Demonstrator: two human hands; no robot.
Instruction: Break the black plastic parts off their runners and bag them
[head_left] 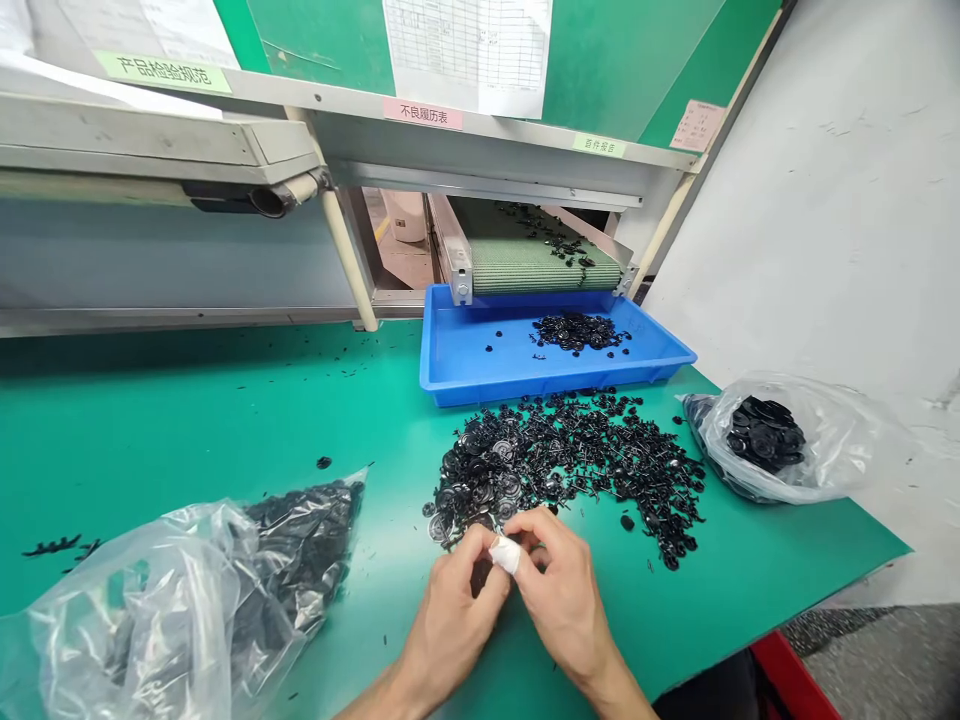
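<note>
Over the near edge of a heap of small black plastic parts, my two hands meet with their fingertips together. My left hand is closed in a pinch, with a dark piece, apparently a black plastic part, between its thumb and forefinger. Against it, my right hand is closed too, and its thumb wears a white wrap. What the right fingertips grip is hidden. Flat round discs lie at the heap's left side, and small stemmed pieces spread to the right.
A blue tray holding more black parts stands under the end of a green conveyor belt. Clear plastic bags of black parts lie at the left and right on the green table. A grey wall borders the right side.
</note>
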